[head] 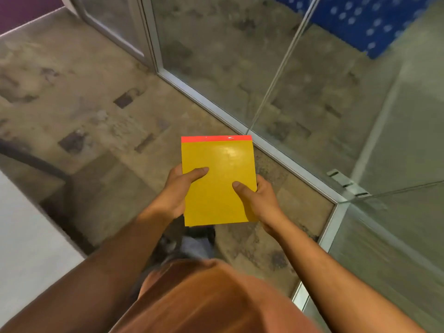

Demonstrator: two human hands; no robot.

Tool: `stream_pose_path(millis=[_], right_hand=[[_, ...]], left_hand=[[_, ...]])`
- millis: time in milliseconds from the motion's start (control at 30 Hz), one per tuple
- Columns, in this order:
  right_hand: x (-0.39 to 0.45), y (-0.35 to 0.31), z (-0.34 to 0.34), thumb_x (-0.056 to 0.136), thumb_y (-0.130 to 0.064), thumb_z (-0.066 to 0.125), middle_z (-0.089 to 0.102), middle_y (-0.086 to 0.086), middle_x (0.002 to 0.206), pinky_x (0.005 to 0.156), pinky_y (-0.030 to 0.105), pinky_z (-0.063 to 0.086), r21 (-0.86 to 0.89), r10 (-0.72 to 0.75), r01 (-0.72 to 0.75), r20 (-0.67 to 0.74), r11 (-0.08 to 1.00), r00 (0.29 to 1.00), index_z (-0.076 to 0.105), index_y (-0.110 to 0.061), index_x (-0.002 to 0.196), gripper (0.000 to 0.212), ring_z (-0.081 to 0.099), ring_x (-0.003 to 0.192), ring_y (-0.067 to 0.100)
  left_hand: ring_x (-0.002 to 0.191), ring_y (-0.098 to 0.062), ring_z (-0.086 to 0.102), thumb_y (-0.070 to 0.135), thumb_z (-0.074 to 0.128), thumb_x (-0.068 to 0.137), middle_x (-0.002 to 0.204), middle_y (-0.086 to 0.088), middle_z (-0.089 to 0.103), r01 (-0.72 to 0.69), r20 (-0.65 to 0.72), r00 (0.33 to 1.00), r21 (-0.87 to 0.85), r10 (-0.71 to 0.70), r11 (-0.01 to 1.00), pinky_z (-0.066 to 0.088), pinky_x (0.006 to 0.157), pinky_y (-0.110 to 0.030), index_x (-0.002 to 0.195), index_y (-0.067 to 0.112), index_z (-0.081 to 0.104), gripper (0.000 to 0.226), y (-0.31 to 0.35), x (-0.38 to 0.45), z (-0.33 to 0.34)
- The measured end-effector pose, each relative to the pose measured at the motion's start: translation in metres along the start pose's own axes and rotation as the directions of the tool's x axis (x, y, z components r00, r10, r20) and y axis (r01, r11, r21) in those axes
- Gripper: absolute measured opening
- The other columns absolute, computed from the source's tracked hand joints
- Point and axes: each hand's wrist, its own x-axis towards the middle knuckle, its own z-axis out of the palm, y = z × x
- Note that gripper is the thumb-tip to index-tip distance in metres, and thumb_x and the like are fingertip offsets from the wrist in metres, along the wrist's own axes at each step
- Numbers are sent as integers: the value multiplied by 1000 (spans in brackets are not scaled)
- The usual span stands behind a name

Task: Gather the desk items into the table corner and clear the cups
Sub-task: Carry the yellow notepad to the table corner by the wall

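Head cam, looking straight down: both hands are carrying a yellow notepad [217, 181] with a red strip along its far edge, held flat over the floor, in front of an orange shirt [204, 296]. The left hand [176, 191] clamps the left edge, thumb pressed on top, fingers hidden underneath. The right hand [258, 200] does the same on the right edge. A pale table [26, 236] edge shows at the left, and a glass wall [276, 68] runs on the right. No cups in sight. My take: keep it level, turn toward the table, and set it squarely into the corner rather than dropping it.
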Motion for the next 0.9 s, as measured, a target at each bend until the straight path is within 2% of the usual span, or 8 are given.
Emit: stream_pose_path(millis=[67, 167, 300, 433, 567, 700, 833, 900], right_hand=[[32, -24, 0, 97, -15, 73, 79, -4, 102, 70, 22, 58, -42, 10, -9, 14, 999, 1000, 68, -20, 110, 15, 76, 89, 11], [79, -61, 5, 98, -16, 72, 79, 4, 110, 75, 27, 60, -72, 0, 4, 63, 997, 998, 67, -10, 120, 23, 77, 97, 20], [148, -109, 25, 100, -15, 68, 78, 8, 116, 80, 34, 62, -57, -19, 27, 141, 998, 990, 65, -7, 126, 27, 76, 104, 27], [215, -145, 55, 99, -16, 68, 78, 6, 117, 88, 45, 63, -3, -3, 4, 202, 1000, 979, 66, -14, 126, 27, 75, 107, 31], [291, -173, 87, 99, -16, 68, 79, 3, 114, 84, 42, 64, -40, -5, 18, 292, 999, 956, 67, -13, 123, 24, 75, 104, 31], [373, -208, 121, 99, -15, 68, 79, 1, 114, 87, 39, 64, -61, -11, 37, 385, 997, 923, 68, -13, 123, 24, 76, 103, 25], [452, -251, 157, 99, -15, 68, 79, 3, 114, 87, 40, 63, -73, 0, 38, 462, 997, 887, 68, -11, 124, 25, 75, 106, 28], [486, -276, 175, 100, -19, 67, 78, -1, 118, 92, 38, 61, -95, -9, 67, 509, 993, 861, 68, -14, 128, 29, 75, 109, 22]], left_hand=[[104, -35, 76, 10, 68, 98, 120, -13, 77, 4, -12, 1000, -50, -4, 999, 63, 82, -47, 130, 13, 68, 32, 28, 28, 1], [97, -32, 78, 8, 68, 98, 114, -9, 80, 5, -28, 1000, -126, -9, 992, 63, 76, -46, 123, 17, 71, 27, 74, 68, -2], [114, -40, 72, 9, 71, 94, 121, -9, 78, -57, -77, 996, -141, 47, 988, 58, 94, -56, 125, 18, 71, 32, 127, 115, -16], [115, -35, 73, 8, 73, 93, 128, -7, 76, -147, -106, 985, -91, 137, 985, 58, 93, -49, 138, 17, 64, 46, 175, 151, -36], [117, -37, 70, 8, 84, 78, 130, -6, 74, -165, -202, 970, -134, 136, 977, 57, 98, -57, 142, 20, 58, 70, 210, 194, -62], [115, -38, 71, 0, 78, 84, 125, -6, 76, -219, -373, 918, -203, 131, 954, 61, 90, -55, 136, 20, 60, 59, 250, 245, -82], [108, -33, 75, 3, 76, 89, 127, -6, 76, -254, -460, 877, -198, 139, 947, 62, 83, -51, 133, 22, 62, 50, 306, 287, -96], [109, -33, 75, 5, 75, 92, 124, -3, 77, -269, -500, 855, -195, 140, 943, 62, 82, -50, 129, 25, 64, 44, 336, 304, -106]])
